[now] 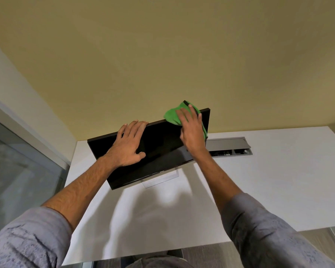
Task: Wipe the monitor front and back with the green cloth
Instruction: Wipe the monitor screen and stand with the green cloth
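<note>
A black monitor [159,149] stands on a white desk [259,186], its dark screen facing me and tilted back. My left hand [130,146] grips the top edge of the monitor on the left side, fingers hooked over the rim and thumb on the screen. My right hand [191,130] presses a green cloth [172,117] flat against the upper right corner of the screen. Part of the cloth folds over the top edge and hangs past the right side. The silver stand [162,179] shows below the screen.
An open grey cable hatch [230,147] is set in the desk right behind the monitor. A yellow wall rises close behind the desk. A glass partition [17,171] runs along the left. The desk's front edge is near my body.
</note>
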{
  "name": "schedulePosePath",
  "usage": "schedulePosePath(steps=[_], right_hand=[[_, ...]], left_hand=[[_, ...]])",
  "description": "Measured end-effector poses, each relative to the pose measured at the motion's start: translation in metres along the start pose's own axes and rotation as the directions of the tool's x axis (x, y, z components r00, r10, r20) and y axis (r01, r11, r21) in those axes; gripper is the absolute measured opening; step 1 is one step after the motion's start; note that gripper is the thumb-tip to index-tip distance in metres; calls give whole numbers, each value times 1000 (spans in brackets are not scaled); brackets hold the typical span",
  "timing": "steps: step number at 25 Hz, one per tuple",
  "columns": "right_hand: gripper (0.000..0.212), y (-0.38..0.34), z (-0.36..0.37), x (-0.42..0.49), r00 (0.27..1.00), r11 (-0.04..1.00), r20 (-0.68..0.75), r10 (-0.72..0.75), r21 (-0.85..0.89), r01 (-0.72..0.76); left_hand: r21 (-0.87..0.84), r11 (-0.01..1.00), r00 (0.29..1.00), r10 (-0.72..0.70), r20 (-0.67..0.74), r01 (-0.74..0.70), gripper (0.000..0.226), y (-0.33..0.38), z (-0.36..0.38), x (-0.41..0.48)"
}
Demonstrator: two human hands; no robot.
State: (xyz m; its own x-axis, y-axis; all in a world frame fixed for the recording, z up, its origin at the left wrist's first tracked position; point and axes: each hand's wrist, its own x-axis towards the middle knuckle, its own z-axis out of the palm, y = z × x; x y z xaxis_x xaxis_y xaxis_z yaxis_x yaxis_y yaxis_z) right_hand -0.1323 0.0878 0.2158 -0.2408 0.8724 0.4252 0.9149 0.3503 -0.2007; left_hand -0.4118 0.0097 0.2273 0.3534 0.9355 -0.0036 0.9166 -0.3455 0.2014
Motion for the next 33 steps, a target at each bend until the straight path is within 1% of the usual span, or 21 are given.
schedulePosePath(steps=[2, 5, 8, 11, 13, 15, 18, 19, 21, 26, 28, 30, 31, 33], right_hand=[[79, 38, -6, 7, 998, 998, -8, 55, 41, -55], [78, 83, -13, 12, 987, 979, -38, 154, 139, -147], [81, 82, -8, 8, 968, 938, -64, 244, 268, -219], [92, 36, 7, -10, 914, 896, -136, 383, 296, -331], [102, -12, 17, -26, 889, 869, -136, 437, 320, -378], [106, -66, 26, -44, 914, 865, -84, 398, 367, -343], [102, -135, 40, -71, 966, 900, 2, 257, 363, -240], [100, -147, 43, -76, 968, 895, 27, 251, 373, -243], [97, -153, 48, -76, 954, 863, 51, 296, 414, -290], [104, -111, 55, -63, 916, 822, -22, 400, 451, -348], [106, -82, 58, -57, 861, 756, -16, 508, 488, -437], [104, -48, 62, -51, 781, 648, 21, 624, 546, -531], [102, -30, 66, -48, 751, 609, 33, 659, 562, -560], [100, 1, 73, -46, 730, 599, 52, 682, 532, -598]], left_hand=[[3, 1000, 1000, -3, 7, 3, 119, 2, -1, 0], [5, 1000, 1000, -10, 14, 10, 119, 5, -2, 0], [8, 1000, 999, -30, 17, 30, 120, 7, -3, -1], [21, 999, 999, -47, 15, 47, 122, 11, -2, -1], [19, 998, 999, -52, 14, 52, 122, 11, -2, 0], [7, 999, 999, -53, 9, 53, 121, 9, -1, 0], [18, 998, 998, -56, 0, 56, 118, 7, 0, 0], [18, 998, 998, -56, -5, 56, 117, 6, 1, 0], [10, 998, 998, -57, -18, 57, 114, 6, 3, 0], [-42, 999, 999, -34, -9, 34, 120, 5, -1, -1], [-50, 998, 1000, -29, -3, 29, 121, 6, -3, 0], [-51, 998, 1000, -27, 3, 27, 122, 6, -4, 0], [-54, 998, 1000, -27, 7, 27, 122, 7, -4, 0], [-62, 998, 1000, -29, 12, 30, 123, 9, -5, 0]])
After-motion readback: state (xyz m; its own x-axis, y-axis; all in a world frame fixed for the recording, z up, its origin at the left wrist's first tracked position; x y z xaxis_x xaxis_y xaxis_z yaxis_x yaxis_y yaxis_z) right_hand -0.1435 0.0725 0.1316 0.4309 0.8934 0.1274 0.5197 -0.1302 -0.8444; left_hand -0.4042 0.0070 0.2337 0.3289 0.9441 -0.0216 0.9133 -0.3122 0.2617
